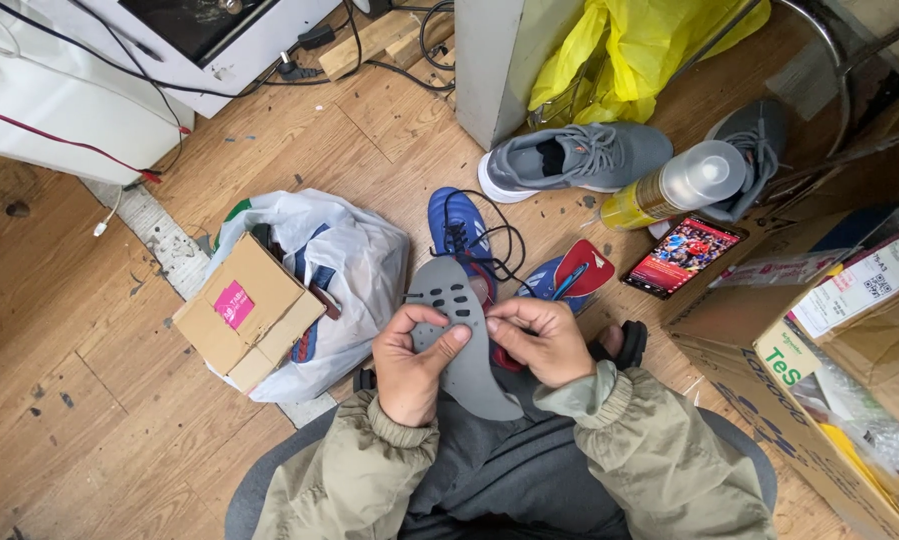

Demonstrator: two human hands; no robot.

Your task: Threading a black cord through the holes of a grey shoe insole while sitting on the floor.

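Observation:
Both my hands hold a grey shoe insole (456,300) with oval holes near its toe end, just above my lap. My left hand (411,362) grips its left edge, thumb pressed on the top face. My right hand (541,341) pinches the right edge. Below the insole on the wooden floor lie two blue sports shoes (456,228) with loose black laces, and a red insole (586,268) rests on the right one.
A white plastic bag (354,262) and small cardboard box (246,312) sit left. A pair of grey sneakers (574,157), a spray can (672,185) and a lit phone (683,254) lie to the upper right. Large cardboard boxes (769,380) crowd the right side.

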